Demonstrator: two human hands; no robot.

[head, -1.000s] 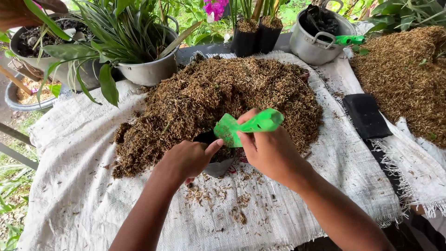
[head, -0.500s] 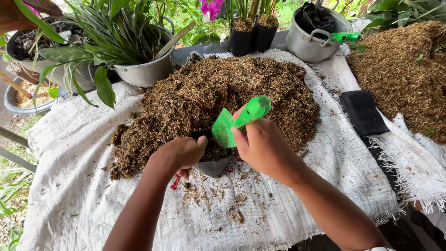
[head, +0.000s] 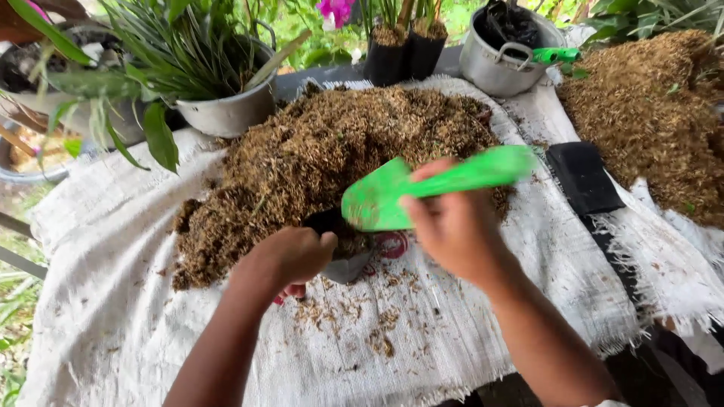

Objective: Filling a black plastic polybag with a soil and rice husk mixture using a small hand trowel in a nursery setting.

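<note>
mid-frame, the left hand grips the small black bag to keep it open while the right hand, closed on a green scoop, hovers above.

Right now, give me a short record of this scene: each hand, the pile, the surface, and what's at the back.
left hand: grips the rim of a small dark bag
right hand: holds a green scoop above the bag
pile: brown husk mix on a white woven sack
back: metal pot with leafy plant, second metal pot
</note>
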